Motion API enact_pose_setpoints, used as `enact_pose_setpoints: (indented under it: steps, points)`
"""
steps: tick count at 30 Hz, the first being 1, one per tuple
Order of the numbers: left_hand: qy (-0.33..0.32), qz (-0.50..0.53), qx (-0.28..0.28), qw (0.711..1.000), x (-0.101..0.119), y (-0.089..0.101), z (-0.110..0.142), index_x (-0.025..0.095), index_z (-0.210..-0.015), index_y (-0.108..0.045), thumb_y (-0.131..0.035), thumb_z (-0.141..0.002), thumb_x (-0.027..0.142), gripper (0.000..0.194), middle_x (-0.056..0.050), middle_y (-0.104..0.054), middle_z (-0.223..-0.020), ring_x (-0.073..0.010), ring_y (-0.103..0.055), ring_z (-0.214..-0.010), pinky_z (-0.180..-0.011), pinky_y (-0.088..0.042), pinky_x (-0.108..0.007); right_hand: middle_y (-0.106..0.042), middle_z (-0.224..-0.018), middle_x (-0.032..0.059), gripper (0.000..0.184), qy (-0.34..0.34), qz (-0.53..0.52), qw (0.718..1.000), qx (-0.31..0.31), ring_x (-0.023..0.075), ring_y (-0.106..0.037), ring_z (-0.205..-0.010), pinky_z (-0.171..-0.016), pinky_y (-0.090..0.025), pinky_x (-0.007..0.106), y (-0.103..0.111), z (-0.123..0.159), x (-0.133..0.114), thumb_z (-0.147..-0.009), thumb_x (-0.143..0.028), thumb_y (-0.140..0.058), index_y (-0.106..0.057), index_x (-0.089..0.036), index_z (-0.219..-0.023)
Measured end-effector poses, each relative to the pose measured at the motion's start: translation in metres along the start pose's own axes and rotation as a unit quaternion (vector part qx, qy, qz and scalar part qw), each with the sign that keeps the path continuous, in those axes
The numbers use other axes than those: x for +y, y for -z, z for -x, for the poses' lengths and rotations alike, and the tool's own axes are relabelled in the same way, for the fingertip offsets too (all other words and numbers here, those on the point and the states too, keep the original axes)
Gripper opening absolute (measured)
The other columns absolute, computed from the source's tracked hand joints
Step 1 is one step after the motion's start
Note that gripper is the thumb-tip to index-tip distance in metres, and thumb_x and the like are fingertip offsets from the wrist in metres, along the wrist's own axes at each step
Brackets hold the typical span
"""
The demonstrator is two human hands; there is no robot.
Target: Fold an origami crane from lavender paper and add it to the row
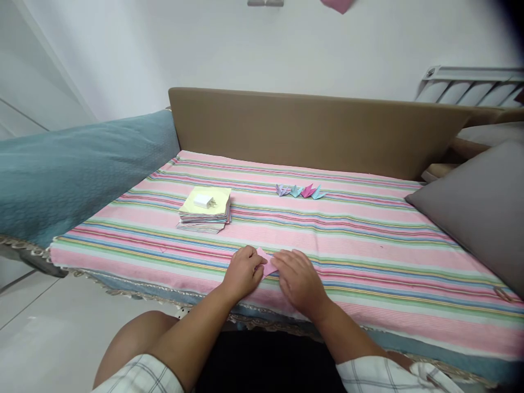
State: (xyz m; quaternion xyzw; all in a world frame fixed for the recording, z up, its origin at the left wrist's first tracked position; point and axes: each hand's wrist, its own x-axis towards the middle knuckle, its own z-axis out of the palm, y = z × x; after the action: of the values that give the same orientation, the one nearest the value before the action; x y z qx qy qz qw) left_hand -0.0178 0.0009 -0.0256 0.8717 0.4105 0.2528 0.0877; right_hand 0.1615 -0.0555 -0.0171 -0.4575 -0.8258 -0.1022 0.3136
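Observation:
A small folded piece of pink paper [268,266] lies on the striped cloth near the front edge, between my two hands. My left hand [244,271] has its fingers curled, with the thumb and forefinger closed on the paper's left side. From the right, my right hand [299,281] reaches over with its fingers stretched out, the tips resting on the paper's right corner. Its thumb is mostly hidden. Farther back stands a row of several folded paper cranes [308,191] in purple, teal and pink. To the left is a stack of square paper sheets [223,204], yellow on top.
A small white block [203,201] with prongs, like a plug adapter, sits on the stack. The striped cloth [368,240] covers a sofa seat with a brown backrest [286,125]. A blue-covered armrest [90,164] bounds the left, a grey cushion [478,213] the right.

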Motion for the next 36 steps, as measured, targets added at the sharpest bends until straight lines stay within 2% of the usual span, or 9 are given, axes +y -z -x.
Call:
enact_pose_setpoints:
  steps: [1,3,6,11,15,22,29,36]
  points:
    - [0.002,-0.007,-0.002,1.000,0.000,0.000,0.000,0.020,-0.083,-0.066,-0.051,-0.078,0.017,0.017,-0.006,-0.052,-0.084,-0.0191,-0.049,-0.082,-0.074,-0.040,-0.032,-0.059,-0.121,0.0090,0.038,0.011,0.026,1.000,-0.014,0.0213,-0.046,-0.118,-0.105,-0.027,0.043,-0.006,0.001,-0.005,-0.085,-0.014,-0.039,-0.055,-0.015,-0.118]
    - [0.007,-0.020,-0.009,1.000,0.000,0.001,0.000,0.019,-0.078,-0.064,-0.051,-0.078,0.018,0.014,-0.005,-0.052,-0.084,-0.0190,-0.048,-0.082,-0.074,-0.040,-0.032,-0.052,-0.131,0.0093,0.041,-0.010,0.068,0.997,-0.039,0.0225,-0.040,-0.125,-0.108,-0.021,0.045,-0.019,0.005,-0.012,-0.087,-0.019,-0.040,-0.049,-0.013,-0.127]
    - [0.019,-0.026,-0.014,0.999,0.001,0.002,0.001,0.020,-0.079,-0.065,-0.053,-0.077,0.019,0.012,-0.005,-0.053,-0.086,-0.0198,-0.048,-0.085,-0.076,-0.039,-0.033,-0.046,-0.136,0.0103,0.048,-0.027,0.085,0.992,-0.089,0.0236,-0.038,-0.127,-0.109,-0.020,0.044,-0.031,0.012,-0.014,-0.090,-0.031,-0.041,-0.043,-0.011,-0.133]
    - [0.047,-0.014,-0.006,0.999,0.001,0.004,0.002,0.025,-0.085,-0.067,-0.055,-0.076,0.022,0.015,-0.004,-0.055,-0.087,-0.0207,-0.049,-0.088,-0.080,-0.036,-0.035,-0.034,-0.144,0.0104,0.060,-0.025,0.078,0.984,-0.156,0.0250,-0.030,-0.132,-0.109,-0.019,0.046,-0.032,0.018,-0.010,-0.090,-0.045,-0.037,-0.033,-0.010,-0.139]
    - [0.072,-0.008,0.000,0.997,0.001,0.007,0.002,0.024,-0.083,-0.064,-0.057,-0.075,0.024,0.011,-0.002,-0.056,-0.084,-0.0207,-0.049,-0.087,-0.081,-0.034,-0.036,-0.033,-0.144,0.0106,0.062,-0.030,0.065,0.981,-0.180,0.0265,-0.028,-0.133,-0.109,-0.020,0.047,-0.029,0.017,-0.010,-0.089,-0.050,-0.037,-0.034,-0.012,-0.139]
    - [0.130,-0.004,0.017,0.991,0.001,0.010,0.005,0.022,-0.084,-0.056,-0.059,-0.074,0.027,0.012,-0.001,-0.058,-0.084,-0.0200,-0.051,-0.089,-0.083,-0.033,-0.035,-0.032,-0.145,0.0104,0.060,-0.034,0.059,0.980,-0.186,0.0268,-0.028,-0.133,-0.109,-0.019,0.047,-0.030,0.017,-0.010,-0.089,-0.051,-0.038,-0.036,-0.016,-0.138]
    - [0.186,-0.026,0.017,0.982,0.002,0.014,0.008,0.023,-0.086,-0.057,-0.062,-0.074,0.032,0.016,-0.002,-0.056,-0.090,-0.0218,-0.048,-0.093,-0.084,-0.030,-0.037,-0.033,-0.144,0.0110,0.060,-0.030,0.067,0.983,-0.169,0.0262,-0.029,-0.133,-0.109,-0.021,0.046,-0.033,0.020,-0.009,-0.088,-0.050,-0.042,-0.037,-0.016,-0.138]
    - [0.181,-0.005,-0.003,0.984,-0.006,0.020,0.008,0.022,-0.083,-0.059,-0.063,-0.074,0.034,0.015,-0.001,-0.056,-0.087,-0.0214,-0.048,-0.092,-0.083,-0.031,-0.037,-0.037,-0.143,0.0113,0.058,-0.019,0.075,0.986,-0.145,0.0259,-0.031,-0.132,-0.107,-0.025,0.045,-0.034,0.021,-0.009,-0.087,-0.047,-0.046,-0.038,-0.018,-0.137]
